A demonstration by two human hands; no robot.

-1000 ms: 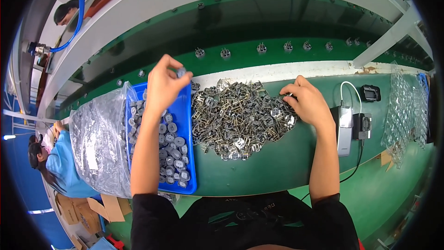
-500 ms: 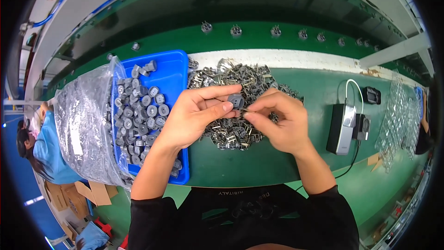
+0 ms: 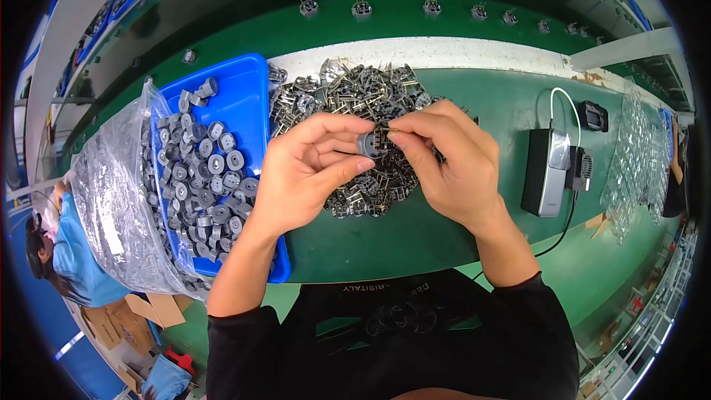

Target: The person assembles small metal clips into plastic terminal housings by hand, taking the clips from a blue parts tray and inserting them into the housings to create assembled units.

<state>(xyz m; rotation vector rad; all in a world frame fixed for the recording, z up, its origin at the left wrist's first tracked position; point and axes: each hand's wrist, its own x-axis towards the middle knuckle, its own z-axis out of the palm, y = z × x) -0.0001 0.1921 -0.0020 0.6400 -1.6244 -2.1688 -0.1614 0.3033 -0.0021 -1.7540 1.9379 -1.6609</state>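
Observation:
In front of me, above the pile, my left hand (image 3: 292,170) is closed on a grey round plastic cap (image 3: 366,146) between thumb and fingers. My right hand (image 3: 459,163) pinches a small dark part with metal pins (image 3: 382,133) against that cap; whether it is seated inside cannot be made out. Both hands meet over a heap of similar pinned parts (image 3: 370,92), dark with brass-coloured prongs. Left of my left hand, a blue tray (image 3: 253,81) holds many loose grey round caps (image 3: 215,164), some in a clear plastic bag (image 3: 111,192).
On the green table (image 3: 333,252), a grey-and-black box (image 3: 546,174) with a white cable stands at the right, beside a small black device (image 3: 592,115). Pinned parts (image 3: 432,6) stand in a row along the far green belt. Another person (image 3: 81,252) sits at far left.
The view has shifted, so the table's contents appear higher and slightly left. The cap has turned in my left hand, and my right hand has brought the pinned part against it.

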